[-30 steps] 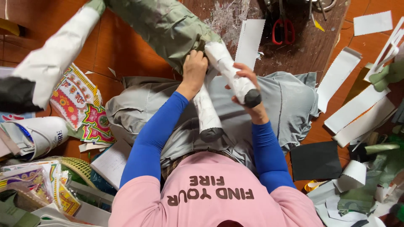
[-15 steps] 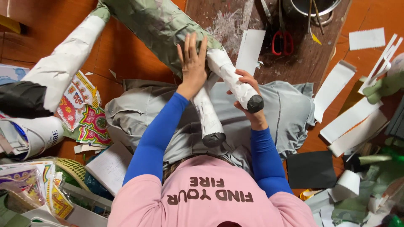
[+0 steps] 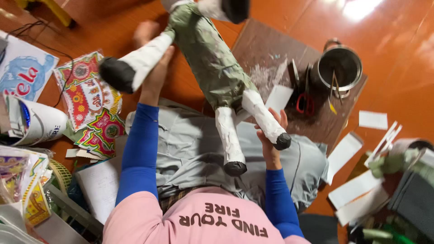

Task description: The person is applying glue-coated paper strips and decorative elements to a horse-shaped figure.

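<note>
I hold a papier-mâché animal figure (image 3: 209,58) over my lap; it has a grey-green body and white legs ending in black hooves. My left hand (image 3: 156,74) reaches up and grips under one front leg (image 3: 135,65) that points left. At the near end my right hand (image 3: 271,142) is closed on a rear leg (image 3: 264,119) just above its hoof. The other rear leg (image 3: 229,140) hangs free between my arms. The figure's far end runs out of the top of the frame.
Grey cloth (image 3: 190,144) covers my lap. A brown board (image 3: 271,49) on the orange floor carries a metal pot (image 3: 339,68) and red-handled scissors (image 3: 305,103). White paper strips (image 3: 355,192) lie at the right. Colourful printed sheets (image 3: 90,104) and a paper roll (image 3: 40,123) sit at the left.
My left hand has left the body by the rear legs and moved up-left to a front leg. The figure has swung so its rear legs point toward me. My right hand stayed on a rear leg.
</note>
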